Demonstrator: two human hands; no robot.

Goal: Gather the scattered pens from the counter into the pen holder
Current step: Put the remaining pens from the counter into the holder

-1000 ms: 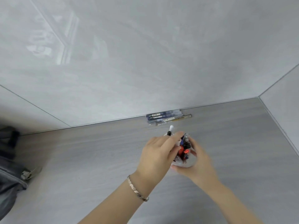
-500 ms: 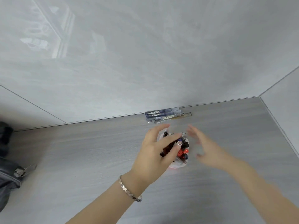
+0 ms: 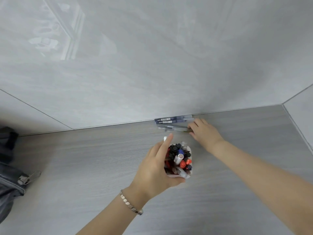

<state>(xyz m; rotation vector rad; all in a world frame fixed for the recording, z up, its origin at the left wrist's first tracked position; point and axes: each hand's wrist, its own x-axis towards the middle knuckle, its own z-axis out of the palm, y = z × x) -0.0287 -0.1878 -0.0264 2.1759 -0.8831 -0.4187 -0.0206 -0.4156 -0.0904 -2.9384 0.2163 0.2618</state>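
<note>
I see pale grey wood-grain laminate counter (image 3: pixel 84 167); glossy light grey marbled wall (image 3: pixel 152 65); white pen holder (image 3: pixel 189 150) with red, black, blue caps; navy white-labelled pens (image 3: pixel 169 119); silver link bracelet (image 3: pixel 130 204); dark grey bag (image 3: pixel 8 175)

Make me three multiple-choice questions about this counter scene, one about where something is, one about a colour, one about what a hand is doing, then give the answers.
1. Where do the loose pens lie?
A. Along the wall's foot
B. At the near counter edge
C. On the bag

2. What colour is the bracelet?
A. Red
B. Silver
C. Green

3. What is the left hand doing?
A. Resting flat on the counter
B. Pulling a zip
C. Holding the pen holder

Answers:
1 A, the pens sit where counter meets wall.
2 B, its metal links look silver on the left wrist.
3 C, its fingers wrap the holder's side while the right hand reaches the loose pens.
</note>
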